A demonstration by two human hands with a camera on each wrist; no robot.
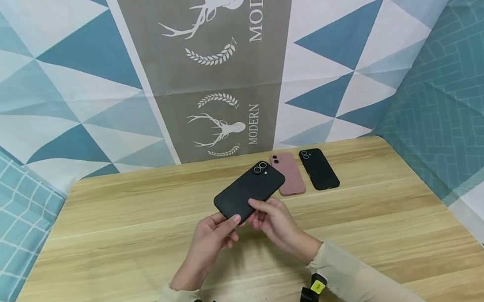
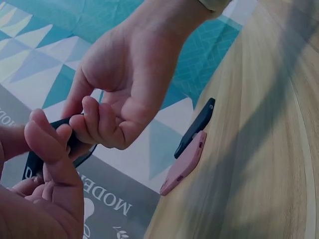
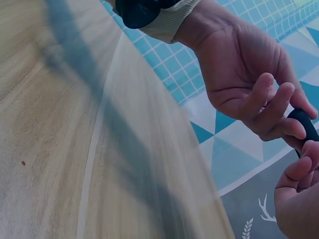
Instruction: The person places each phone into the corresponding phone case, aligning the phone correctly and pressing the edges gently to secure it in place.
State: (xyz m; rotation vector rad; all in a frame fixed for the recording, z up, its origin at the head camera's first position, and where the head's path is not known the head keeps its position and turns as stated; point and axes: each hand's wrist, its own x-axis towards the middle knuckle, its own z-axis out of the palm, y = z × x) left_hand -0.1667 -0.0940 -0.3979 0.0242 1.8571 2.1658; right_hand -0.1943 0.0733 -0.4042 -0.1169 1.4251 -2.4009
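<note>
A black phone (image 1: 246, 190) is held tilted above the table, its back with two camera lenses facing up. My left hand (image 1: 209, 239) pinches its lower left part, thumb on the back. At the lower edge, my right hand (image 1: 279, 224) grips it with the thumb on the back and the fingers underneath. In the left wrist view, the fingers partly cover the phone (image 2: 34, 162), between the left hand (image 2: 50, 199) and the right hand (image 2: 132, 74). The side facing down is hidden.
A pink phone (image 1: 290, 175) and another black phone (image 1: 320, 169) lie side by side near the back edge of the wooden table (image 1: 124, 254). The held phone partly overlaps the pink one from above. Patterned sheets (image 1: 215, 74) hang behind and at both sides.
</note>
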